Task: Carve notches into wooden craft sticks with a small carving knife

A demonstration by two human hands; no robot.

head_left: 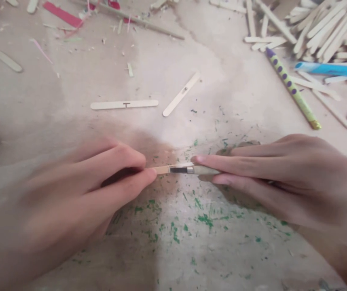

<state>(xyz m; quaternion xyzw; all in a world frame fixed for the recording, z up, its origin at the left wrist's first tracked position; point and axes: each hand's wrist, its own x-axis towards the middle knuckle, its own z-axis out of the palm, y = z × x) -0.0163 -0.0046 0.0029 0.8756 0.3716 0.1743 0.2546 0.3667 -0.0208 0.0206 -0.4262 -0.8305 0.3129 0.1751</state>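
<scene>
Between the finger and thumb of my left hand [100, 186] is the near end of a wooden craft stick [161, 169], held low over the table. My right hand [276, 173] pinches a slim craft knife [205, 170] with a pale handle, a silver collar and a dark blade. The blade lies along the stick, and a right fingertip rests by the stick's far end. Just beyond my hands, one craft stick [109, 105] with a small dark T-shaped mark lies flat. Another craft stick [176, 101] lies slanted, with a dark spot near its middle.
Green flakes [205, 219] are scattered over the table [173, 266]. At the back right is a heap of craft sticks [328, 32], with a dotted yellow-green pencil [295, 91] and a blue pen-like object [328, 69]. A red strip [62, 14] and a long thin rod [149, 24] lie at the back.
</scene>
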